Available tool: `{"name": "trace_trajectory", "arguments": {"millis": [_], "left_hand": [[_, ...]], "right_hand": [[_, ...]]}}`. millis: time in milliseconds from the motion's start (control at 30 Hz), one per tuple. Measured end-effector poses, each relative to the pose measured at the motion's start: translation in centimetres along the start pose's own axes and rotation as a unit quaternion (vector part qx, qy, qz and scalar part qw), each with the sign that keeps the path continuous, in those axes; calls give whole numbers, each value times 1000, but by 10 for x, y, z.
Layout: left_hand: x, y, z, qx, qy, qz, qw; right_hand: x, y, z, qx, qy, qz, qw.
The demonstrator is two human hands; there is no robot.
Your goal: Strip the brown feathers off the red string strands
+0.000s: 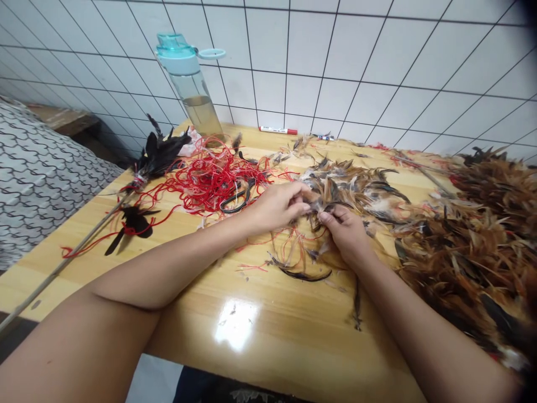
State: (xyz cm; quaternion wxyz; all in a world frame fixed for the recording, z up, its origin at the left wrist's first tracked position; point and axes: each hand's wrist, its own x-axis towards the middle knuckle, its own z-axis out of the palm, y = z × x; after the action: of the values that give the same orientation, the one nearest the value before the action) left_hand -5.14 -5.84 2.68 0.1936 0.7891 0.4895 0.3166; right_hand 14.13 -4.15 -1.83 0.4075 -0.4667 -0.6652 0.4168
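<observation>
Your left forearm [138, 274] and right forearm [423, 324] reach in from the bottom of the view across a glossy pine tabletop [293, 341]. Your left hand [277, 207] and right hand [344, 232] meet near the middle of it, both narrowed to a tight pinch on a small bunch of brown-and-black feathers [314, 204].

Most of the feathers are still loose: a large ginger-and-black heap [465, 246] covers the right end of the table, and a thinner spread of feathers [348, 187] lies just beyond your hands. At the left, a long wooden stick [79, 246] carries a wrapped tuft of black feathers [155, 159], with a smaller black tuft [134, 221] lying beside it. You can see no brown feathers bound to a stick.

A tangle of red thread [213, 179] sprawls between the stick and your hands, partly over black-handled scissors [237, 198], and stray strands run beneath your hands. A water bottle with a teal lid [188, 84] and a red marker [277, 130] stand at the far edge, against a white tiled wall [335, 67]. Grey patterned bedding [37, 179] lies beyond the table's left side.
</observation>
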Motion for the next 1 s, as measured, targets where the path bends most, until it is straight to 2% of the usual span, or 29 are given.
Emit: {"name": "trace_trajectory", "arguments": {"millis": [100, 167, 233, 333, 467, 633, 767, 1000], "left_hand": [[3, -6, -5, -47, 17, -44, 998], [4, -9, -7, -29, 11, -34, 999], [3, -7, -8, 18, -21, -13, 1000], [-1, -3, -4, 99, -71, 11, 992], [-5, -5, 7, 187, -87, 27, 978], [-5, -11, 11, 175, -60, 65, 981], [-6, -2, 7, 168, -49, 96, 980], [-10, 4, 14, 274, -1, 179, 945]], "right_hand": [[0, -5, -1, 62, 25, 27, 997], [-1, -7, -1, 106, 28, 46, 993], [-1, -8, -1, 131, 25, 55, 990], [-2, -8, -1, 114, 31, 49, 992], [-3, -9, -1, 52, 36, 23, 998], [-4, -6, 2, 39, 22, 7, 999], [-2, 4, 2, -22, 33, -15, 999], [0, 3, 1, -108, 7, -79, 991]]}}
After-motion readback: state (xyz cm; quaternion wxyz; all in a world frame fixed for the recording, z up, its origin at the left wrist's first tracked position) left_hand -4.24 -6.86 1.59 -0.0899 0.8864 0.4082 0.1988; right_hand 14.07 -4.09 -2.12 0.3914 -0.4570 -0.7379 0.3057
